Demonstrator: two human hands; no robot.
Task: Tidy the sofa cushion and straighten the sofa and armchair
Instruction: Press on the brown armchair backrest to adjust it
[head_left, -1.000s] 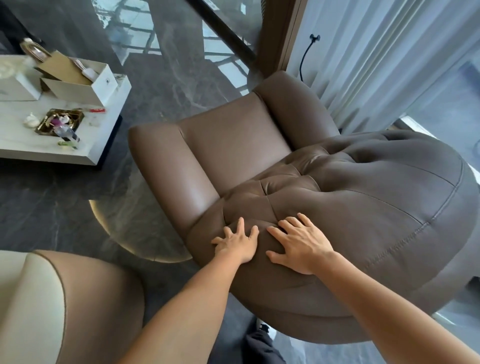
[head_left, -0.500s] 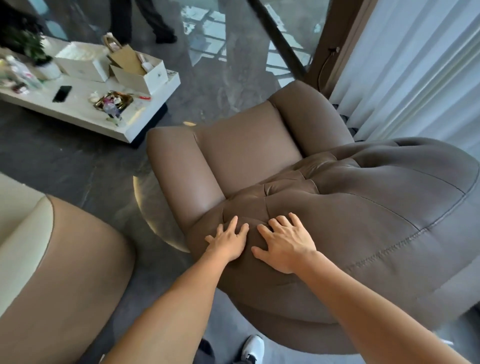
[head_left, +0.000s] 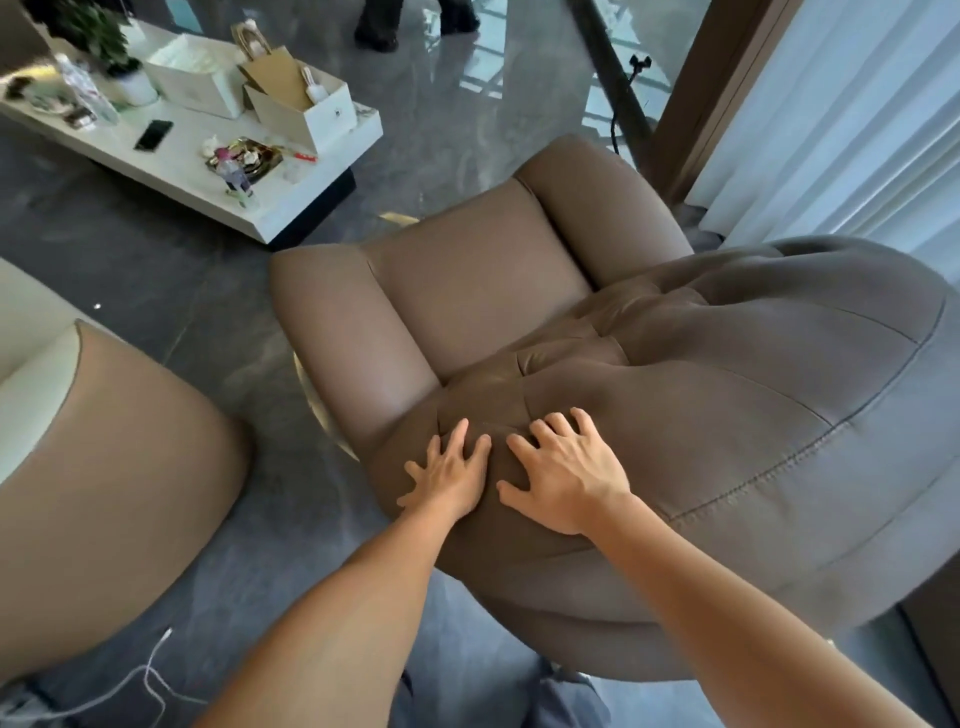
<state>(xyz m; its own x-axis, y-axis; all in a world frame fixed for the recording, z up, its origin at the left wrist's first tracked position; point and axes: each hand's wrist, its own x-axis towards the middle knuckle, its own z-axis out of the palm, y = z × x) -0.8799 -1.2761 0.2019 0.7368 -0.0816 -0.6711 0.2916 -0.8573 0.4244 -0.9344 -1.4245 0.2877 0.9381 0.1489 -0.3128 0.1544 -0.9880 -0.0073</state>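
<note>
The brown armchair (head_left: 467, 291) stands in the middle of the view on the grey floor (head_left: 156, 260), its seat facing the low white counter (head_left: 218, 171) and its tufted backrest (head_left: 727, 389) nearest to me. I have both hands flat on the top of that backrest, close to its left shoulder: the left hand (head_left: 451, 475) and the right hand (head_left: 569, 475) lie just beside each other, palms down. The fingers (head_left: 545, 426) of each hand are spread apart and pressed into the padding; they clamp on nothing. I judge the step in hand to be straightening the armchair by pushing or turning it from the backrest. To do this well, I keep both palms in full contact, load them evenly, and apply force low and steadily so the padding does not simply dimple while the base stays put. A round metallic base (head_left: 322, 415) shows under the left armrest, which suggests the chair may swivel; in that case a light sideways push is enough, and overshoot is the main risk. A second upholstered piece, tan with a cream cushion (head_left: 31, 374), sits near on the left with floor between; I watch that gap. A white cable (head_left: 150, 670) lies on the floor near my feet.
</note>
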